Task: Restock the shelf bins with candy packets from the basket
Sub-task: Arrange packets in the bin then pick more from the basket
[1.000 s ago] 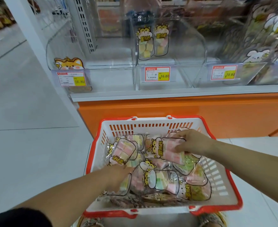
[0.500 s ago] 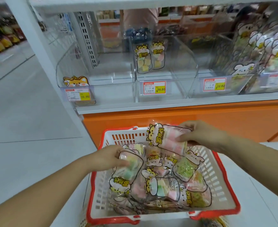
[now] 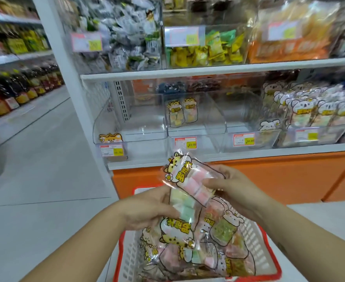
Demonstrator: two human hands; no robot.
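Since both hands are loaded at once, I read this as the carry from basket to shelf. I have the right hand (image 3: 236, 188) curled round the lower half of a pink packet (image 3: 190, 180), thumb across its front. That keeps the cat-face header upright and turned toward me, the way the stocked ones stand. The left hand (image 3: 145, 208) grips the side of a second packet (image 3: 177, 226), which hangs upside down; I judge it will need turning over before it goes in. The two packets overlap between the hands, just above the basket (image 3: 268, 249), whose red rim sits low in view with more packets (image 3: 222, 231) heaped inside.

Straight ahead, beyond the pink packet's header, is the middle bin (image 3: 214, 127) on the lower shelf (image 3: 269, 152). It has two matching packets (image 3: 180, 115) standing at its back and a price tag (image 3: 185, 142) on its front. That match is why I would aim there, not at the bins to the right (image 3: 330, 133), which are packed with bear-face packets (image 3: 320, 110). The middle bin's front lip looks low, so a lift over it should do.
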